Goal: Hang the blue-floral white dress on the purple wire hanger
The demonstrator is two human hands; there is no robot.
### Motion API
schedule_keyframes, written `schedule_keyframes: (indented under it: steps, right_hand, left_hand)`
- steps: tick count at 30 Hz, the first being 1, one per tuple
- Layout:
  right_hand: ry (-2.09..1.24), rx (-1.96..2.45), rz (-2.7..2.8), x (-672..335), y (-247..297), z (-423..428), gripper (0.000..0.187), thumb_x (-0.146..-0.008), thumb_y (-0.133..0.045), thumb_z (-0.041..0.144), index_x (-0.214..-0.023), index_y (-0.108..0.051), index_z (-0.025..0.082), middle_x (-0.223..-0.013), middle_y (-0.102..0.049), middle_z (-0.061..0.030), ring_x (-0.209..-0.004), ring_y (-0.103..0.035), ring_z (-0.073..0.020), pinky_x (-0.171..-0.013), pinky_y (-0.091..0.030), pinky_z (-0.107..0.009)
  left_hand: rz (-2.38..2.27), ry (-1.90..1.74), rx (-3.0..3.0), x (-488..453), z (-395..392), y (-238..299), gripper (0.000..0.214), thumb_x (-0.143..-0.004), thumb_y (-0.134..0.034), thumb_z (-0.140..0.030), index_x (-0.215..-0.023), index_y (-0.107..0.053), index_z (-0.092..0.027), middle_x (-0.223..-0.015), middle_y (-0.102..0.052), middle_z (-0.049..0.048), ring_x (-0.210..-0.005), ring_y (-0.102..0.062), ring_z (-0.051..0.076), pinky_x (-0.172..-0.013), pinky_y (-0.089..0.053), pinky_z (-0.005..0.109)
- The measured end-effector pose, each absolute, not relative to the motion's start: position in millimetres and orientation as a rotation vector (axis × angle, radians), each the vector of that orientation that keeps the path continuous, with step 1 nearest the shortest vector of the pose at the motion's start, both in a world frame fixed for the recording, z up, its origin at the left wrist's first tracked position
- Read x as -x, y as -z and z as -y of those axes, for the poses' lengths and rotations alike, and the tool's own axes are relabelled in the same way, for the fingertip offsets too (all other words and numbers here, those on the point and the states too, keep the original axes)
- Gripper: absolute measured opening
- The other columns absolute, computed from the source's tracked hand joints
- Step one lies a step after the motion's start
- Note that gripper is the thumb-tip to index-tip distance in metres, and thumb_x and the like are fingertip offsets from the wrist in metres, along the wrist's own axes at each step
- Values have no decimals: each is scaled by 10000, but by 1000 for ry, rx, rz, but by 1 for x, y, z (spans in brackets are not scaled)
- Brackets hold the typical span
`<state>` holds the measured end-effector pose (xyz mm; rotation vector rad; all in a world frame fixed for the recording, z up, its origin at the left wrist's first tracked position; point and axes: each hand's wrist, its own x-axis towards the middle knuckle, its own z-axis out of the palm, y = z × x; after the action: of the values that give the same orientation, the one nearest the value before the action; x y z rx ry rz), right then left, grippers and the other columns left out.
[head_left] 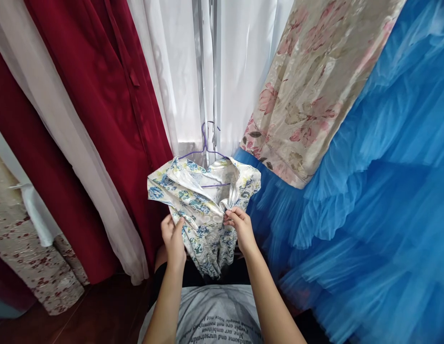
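A white blouse (pixel 203 224) with blue and yellow flowers hangs on a purple wire hanger (pixel 205 138) in front of me. Its neckline is open, and the hanger's lower bar shows inside. My right hand (pixel 240 224) pinches the blouse at the gathered front, just right of its middle. At the blouse's left side, my left hand (pixel 174 234) closes thumb and fingers on the edge of the fabric. The lower part of the blouse drapes down over my lap.
Dark red curtains (pixel 96 86) and pale drapes hang on the left, with a flowered cloth (pixel 42 272) below them. White sheer fabric (pixel 246 62) is straight ahead. To the right hang a beige floral cloth (pixel 315 95) and a blue tulle skirt (pixel 394 200). The floor (pixel 89 315) is dark.
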<state>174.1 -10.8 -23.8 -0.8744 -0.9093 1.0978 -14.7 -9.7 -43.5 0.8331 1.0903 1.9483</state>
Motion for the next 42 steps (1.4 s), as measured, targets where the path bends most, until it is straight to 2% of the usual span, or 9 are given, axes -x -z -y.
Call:
schedule_keyframes:
  steps: [3, 6, 9, 13, 17, 24, 29, 35, 42]
  right_hand:
    - [-1084, 878, 926, -174, 23, 12, 235, -730, -722, 407, -673, -607, 210, -684, -606, -5, -658, -585, -178, -653, -521, -308]
    - [-1090, 852, 949, -176, 20, 14, 211, -751, -712, 379, -676, -613, 209, -683, -595, 3, -649, -576, -168, -659, -514, -299]
    - [-1083, 824, 974, -179, 18, 16, 181, -762, -714, 362, -705, -632, 210, -699, -598, 7, -657, -579, -166, -674, -519, -301]
    - [-1026, 829, 993, -181, 19, 18, 192, -769, -732, 384, -739, -649, 214, -707, -612, 7, -665, -590, -171, -676, -526, -306]
    - [-988, 811, 985, -175, 19, 18, 225, -778, -743, 421, -784, -651, 215, -662, -606, 12, -609, -578, -165, -636, -524, -309]
    - [-889, 804, 974, -162, 4, 24, 225, -813, -712, 420, -809, -611, 219, -673, -617, 7, -619, -605, -174, -658, -536, -323]
    - [-794, 842, 1003, -161, 1, 34, 230, -836, -688, 429, -837, -615, 211, -660, -594, 9, -610, -575, -168, -628, -511, -306]
    - [-721, 824, 1022, -159, 7, 38, 216, -887, -650, 422, -879, -611, 209, -780, -617, -26, -712, -587, -178, -670, -505, -295]
    - [-649, 906, 1095, -159, 5, 41, 225, -928, -590, 436, -872, -575, 218, -753, -586, -8, -672, -571, -167, -649, -490, -286]
  left_hand:
    - [-1260, -2286, -1307, 4, 20, 28, 452, -823, -735, -230, -1232, -543, -258, -1419, -519, 94, -1353, -470, 254, -1149, -358, 382]
    - [-1070, -1813, -2006, -13, 21, 5, 202, -910, -609, -202, -1098, -660, -256, -1219, -649, 82, -1210, -553, 262, -1108, -368, 384]
    - [-954, -1339, -2280, -24, 9, -14, 238, -917, -584, -197, -1109, -705, -268, -1173, -690, 72, -1121, -559, 284, -1024, -390, 392]
    - [-979, -1086, -2460, -24, -3, -22, 178, -960, -539, -254, -959, -716, -244, -928, -703, 62, -931, -556, 260, -871, -408, 361]
    - [-997, -1127, -2392, -23, 0, -23, 243, -996, -488, -290, -856, -671, -211, -855, -667, 42, -860, -564, 214, -806, -411, 312]
    - [-901, -1273, -1852, -36, 2, -30, 279, -983, -504, -391, -838, -603, -174, -712, -583, -8, -649, -525, 143, -615, -403, 241]
    - [-848, -1184, -1950, -35, 10, -39, 318, -991, -487, -399, -790, -592, -176, -711, -579, -3, -668, -516, 145, -637, -399, 243]
    - [-1011, -1292, -2154, -36, 23, -38, 198, -954, -577, -360, -867, -626, -190, -839, -634, 30, -808, -583, 177, -757, -436, 263]
    - [-885, -1236, -2077, -31, 17, -33, 210, -969, -541, -349, -892, -643, -183, -818, -622, 23, -758, -552, 159, -711, -424, 243]
